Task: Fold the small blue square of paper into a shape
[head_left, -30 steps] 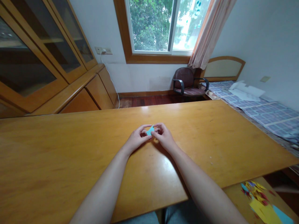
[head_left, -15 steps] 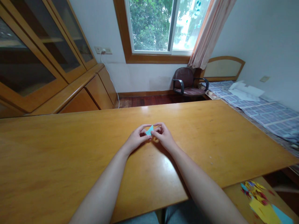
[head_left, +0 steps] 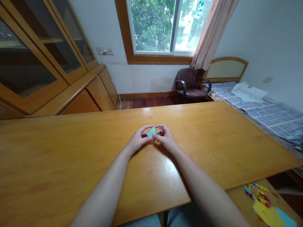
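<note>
Between my two hands is a small light-blue piece of folded paper (head_left: 151,131), with one pointed corner up. My left hand (head_left: 139,138) pinches its left side, the thumb along the lower edge and the index finger near the top corner. On the other side, my right hand (head_left: 165,137) grips the paper with its thumb at the lower right corner and its index finger by the tip. Both hands are just over the wooden table (head_left: 71,157). The fingers partly hide the paper's edges, so its exact folds cannot be made out.
At the lower right, a lower surface (head_left: 239,201) holds a pile of colourful folded paper pieces (head_left: 259,193), a yellow sheet (head_left: 268,214) and a blue sheet (head_left: 285,217). A chair (head_left: 189,82) and a bed (head_left: 272,110) stand beyond the table, a cabinet (head_left: 78,97) at left.
Both hands stay in nearly the same place. The right thumb has shifted very slightly down and left along the paper's lower edge.
</note>
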`<action>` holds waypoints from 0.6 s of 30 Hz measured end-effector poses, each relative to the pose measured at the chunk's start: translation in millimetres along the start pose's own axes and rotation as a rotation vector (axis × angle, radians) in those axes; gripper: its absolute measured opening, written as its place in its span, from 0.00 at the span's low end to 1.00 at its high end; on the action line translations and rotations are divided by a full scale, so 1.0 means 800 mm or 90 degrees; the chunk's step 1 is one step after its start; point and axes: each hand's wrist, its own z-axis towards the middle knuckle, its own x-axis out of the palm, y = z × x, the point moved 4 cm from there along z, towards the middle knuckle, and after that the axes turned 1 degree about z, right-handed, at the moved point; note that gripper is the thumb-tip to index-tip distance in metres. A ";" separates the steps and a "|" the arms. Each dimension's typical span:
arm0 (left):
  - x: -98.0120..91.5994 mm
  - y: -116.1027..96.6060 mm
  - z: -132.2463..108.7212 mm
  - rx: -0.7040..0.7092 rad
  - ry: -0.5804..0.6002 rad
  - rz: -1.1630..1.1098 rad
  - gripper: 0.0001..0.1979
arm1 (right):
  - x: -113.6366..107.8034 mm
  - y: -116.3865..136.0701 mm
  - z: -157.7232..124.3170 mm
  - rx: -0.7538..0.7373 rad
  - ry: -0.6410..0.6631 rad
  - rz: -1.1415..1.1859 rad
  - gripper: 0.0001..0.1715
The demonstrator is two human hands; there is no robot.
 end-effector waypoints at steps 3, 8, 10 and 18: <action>0.001 -0.002 -0.001 -0.002 0.005 -0.003 0.29 | -0.002 -0.001 0.001 0.001 -0.012 0.004 0.22; 0.003 -0.005 -0.002 -0.008 0.008 -0.014 0.29 | -0.005 -0.005 0.001 -0.003 -0.028 0.013 0.22; 0.003 -0.005 -0.001 -0.009 0.007 -0.014 0.29 | -0.005 -0.005 0.001 -0.001 -0.027 0.020 0.22; 0.001 -0.001 -0.001 -0.007 0.002 -0.014 0.29 | -0.006 -0.008 0.001 -0.005 -0.022 0.033 0.22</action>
